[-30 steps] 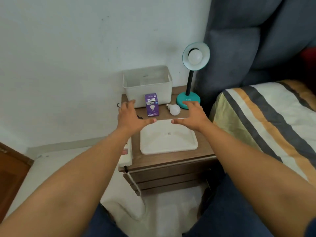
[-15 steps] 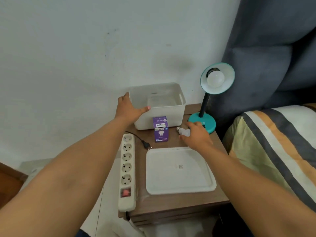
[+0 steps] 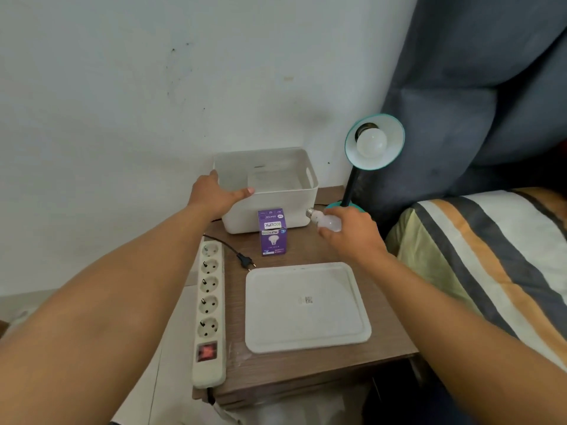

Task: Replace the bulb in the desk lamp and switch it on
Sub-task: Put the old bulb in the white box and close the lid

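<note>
Two hands over a bedside table, one holding a bulb.

One power strip (image 3: pixel 209 311), left hand (image 3: pixel 214 196) spread on one white bin (image 3: pixel 270 185), one purple box (image 3: pixel 273 232), one tray (image 3: pixel 306 306); right hand (image 3: pixel 349 233) grips a loose bulb (image 3: pixel 326 221) beside one teal lamp (image 3: pixel 372 145), second bulb fitted.

Most of the loose bulb (image 3: pixel 329 223) was covered by the fingers of the right hand (image 3: pixel 349 233), only its screw cap and part of the globe being shown at ten o'clock from the palm. The teal base of the desk lamp (image 3: pixel 373 142) was largely hidden behind that hand. The near left corner of the white bin (image 3: pixel 302 207) was covered by the left hand (image 3: pixel 214 194), and its front wall was partly blocked by the purple bulb box (image 3: pixel 273 232), whose small print could not be read. The bed (image 3: pixel 478 256) was cut off at three o'clock, and both forearms at six o'clock. The power strip (image 3: pixel 209 305) cord was lost below the nightstand (image 3: pixel 294 368) edge.
</note>
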